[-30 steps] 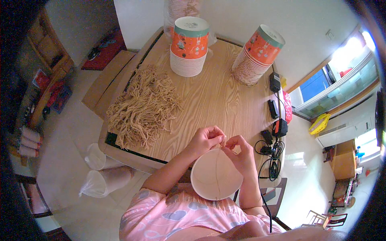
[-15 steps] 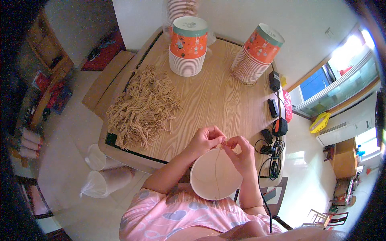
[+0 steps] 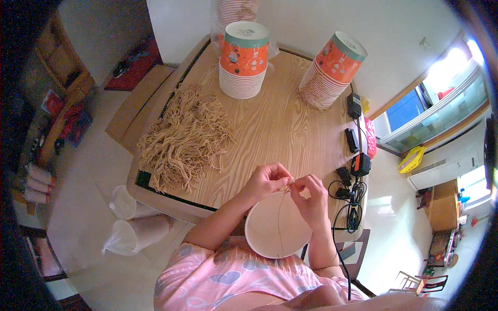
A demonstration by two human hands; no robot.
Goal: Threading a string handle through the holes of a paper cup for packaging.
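Note:
A white paper bucket (image 3: 262, 228) rests against my body with its round open mouth facing up. Thin tan string (image 3: 279, 220) runs across that mouth from the near rim to the far rim. My left hand (image 3: 271, 179) pinches the string at the far rim. Close beside it, fingertips nearly touching, my right hand (image 3: 311, 198) pinches the string too. The exact crossing of the strands between the fingers is too small to make out. Left of my hands, a loose heap of tan strings (image 3: 187, 137) lies on the wooden table (image 3: 264, 140).
Upside-down stacks of orange and green paper buckets stand at the table's back: a middle stack (image 3: 244, 62) and a right stack (image 3: 332, 72), with string around the latter. Black adapters and coiled cables (image 3: 354, 207) line the right edge. Bagged buckets (image 3: 137, 236) lie on the floor at left.
My right hand has shifted very slightly beside the far rim. Both hands keep their pinch on the string, and the bucket stays in place.

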